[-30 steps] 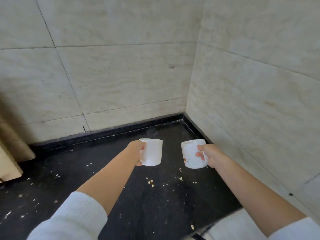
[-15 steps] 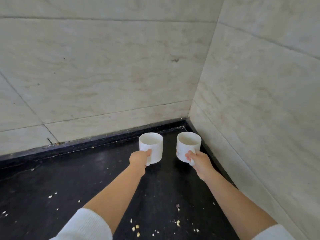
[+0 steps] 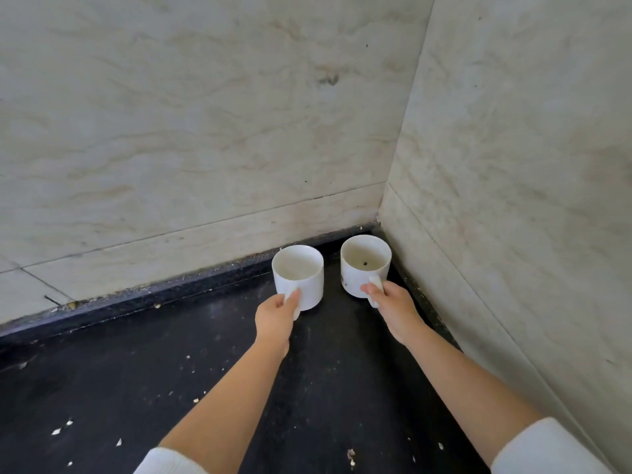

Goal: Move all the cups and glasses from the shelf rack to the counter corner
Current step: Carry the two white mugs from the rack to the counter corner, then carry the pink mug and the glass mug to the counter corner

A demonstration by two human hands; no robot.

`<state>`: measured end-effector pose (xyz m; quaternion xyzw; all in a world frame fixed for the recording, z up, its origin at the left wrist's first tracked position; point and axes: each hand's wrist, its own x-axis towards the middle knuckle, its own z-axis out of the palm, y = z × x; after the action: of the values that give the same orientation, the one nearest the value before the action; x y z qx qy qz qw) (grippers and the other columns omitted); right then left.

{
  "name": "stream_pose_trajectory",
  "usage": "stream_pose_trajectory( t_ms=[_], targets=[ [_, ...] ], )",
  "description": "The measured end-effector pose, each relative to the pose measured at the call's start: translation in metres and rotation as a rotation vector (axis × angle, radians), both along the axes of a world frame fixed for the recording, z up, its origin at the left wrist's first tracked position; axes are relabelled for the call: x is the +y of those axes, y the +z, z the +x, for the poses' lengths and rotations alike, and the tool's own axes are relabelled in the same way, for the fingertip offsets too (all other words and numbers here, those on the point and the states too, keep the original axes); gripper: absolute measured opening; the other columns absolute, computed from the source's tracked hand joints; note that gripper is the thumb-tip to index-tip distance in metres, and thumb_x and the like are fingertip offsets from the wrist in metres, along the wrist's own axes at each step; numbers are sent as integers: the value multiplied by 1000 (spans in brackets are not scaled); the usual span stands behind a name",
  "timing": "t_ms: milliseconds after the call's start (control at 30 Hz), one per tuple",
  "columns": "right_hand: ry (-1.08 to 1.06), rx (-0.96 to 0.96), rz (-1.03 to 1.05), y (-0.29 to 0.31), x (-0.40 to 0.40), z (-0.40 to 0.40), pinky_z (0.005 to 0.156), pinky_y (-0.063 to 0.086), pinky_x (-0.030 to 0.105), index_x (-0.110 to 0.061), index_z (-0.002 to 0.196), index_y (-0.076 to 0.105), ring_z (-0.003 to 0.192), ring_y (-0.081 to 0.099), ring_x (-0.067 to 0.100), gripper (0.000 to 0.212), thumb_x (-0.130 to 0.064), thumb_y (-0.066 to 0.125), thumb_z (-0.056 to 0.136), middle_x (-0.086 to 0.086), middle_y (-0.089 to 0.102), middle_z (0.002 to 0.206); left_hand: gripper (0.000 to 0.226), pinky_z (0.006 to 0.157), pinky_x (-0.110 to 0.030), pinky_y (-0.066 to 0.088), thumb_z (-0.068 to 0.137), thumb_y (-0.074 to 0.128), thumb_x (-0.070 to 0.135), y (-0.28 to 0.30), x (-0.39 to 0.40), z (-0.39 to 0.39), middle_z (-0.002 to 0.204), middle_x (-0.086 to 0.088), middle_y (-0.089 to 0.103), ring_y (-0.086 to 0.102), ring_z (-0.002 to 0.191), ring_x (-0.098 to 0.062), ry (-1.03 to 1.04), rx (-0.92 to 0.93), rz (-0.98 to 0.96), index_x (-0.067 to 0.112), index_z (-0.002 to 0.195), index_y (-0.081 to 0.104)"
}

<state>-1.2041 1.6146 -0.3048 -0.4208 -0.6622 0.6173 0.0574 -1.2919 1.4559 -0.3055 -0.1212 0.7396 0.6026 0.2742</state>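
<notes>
Each hand, left (image 3: 273, 316) and right (image 3: 393, 307), keeps a clenched grip on a cup handle, left cup (image 3: 298, 276) and right cup (image 3: 365, 265) just ahead of the grips in the desk (image 3: 171, 364) corner, seemingly set down, so letting go comes next.

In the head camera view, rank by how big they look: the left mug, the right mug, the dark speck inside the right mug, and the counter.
1. Black counter, the largest.
2. Left mug and right mug: they look about alike, so no ranking between them.
3. Dark speck, the smallest.
</notes>
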Motion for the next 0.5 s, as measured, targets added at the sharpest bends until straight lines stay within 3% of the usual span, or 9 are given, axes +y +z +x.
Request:
stream_pose_trajectory(
  t_ms=[133, 233, 333, 433, 500],
  targets=[
    [35, 11, 30, -6, 6, -3, 58, 31, 26, -5, 80, 56, 66, 41, 12, 17, -20, 55, 89, 6, 46, 75, 30, 74, -33, 34, 89, 57, 22, -4, 7, -4, 80, -12, 43, 40, 79, -22, -17, 40, 10, 9, 64, 45],
    [43, -40, 65, -9, 5, -6, 61, 32, 28, -9, 72, 52, 69, 42, 14, 22, -19, 48, 92, 0, 45, 71, 31, 68, -29, 37, 91, 54, 25, -8, 10, -7, 73, -6, 46, 42, 71, -17, -47, 80, -39, 14, 63, 47],
    [38, -119, 117, -9, 4, -10, 55, 29, 26, -16, 64, 43, 62, 38, 12, 30, -19, 42, 93, -2, 40, 67, 23, 62, -27, 36, 94, 46, 29, -12, 11, -5, 72, 1, 49, 43, 64, -9, -124, 144, -160, 13, 79, 53],
    [41, -169, 125, -5, 4, -11, 58, 33, 26, -9, 79, 51, 71, 43, 15, 22, -20, 40, 95, 1, 45, 75, 27, 62, -27, 38, 95, 41, 34, -13, 8, -3, 79, -3, 52, 45, 64, -11, -206, 198, -305, 10, 92, 53],
    [30, -188, 120, -2, 4, -10, 62, 35, 27, -4, 98, 55, 84, 46, 21, 19, -18, 42, 94, 8, 48, 91, 37, 64, -32, 45, 95, 41, 36, -9, 4, 1, 89, -11, 59, 56, 77, -21, -229, 194, -393, 4, 106, 55]
  ],
)
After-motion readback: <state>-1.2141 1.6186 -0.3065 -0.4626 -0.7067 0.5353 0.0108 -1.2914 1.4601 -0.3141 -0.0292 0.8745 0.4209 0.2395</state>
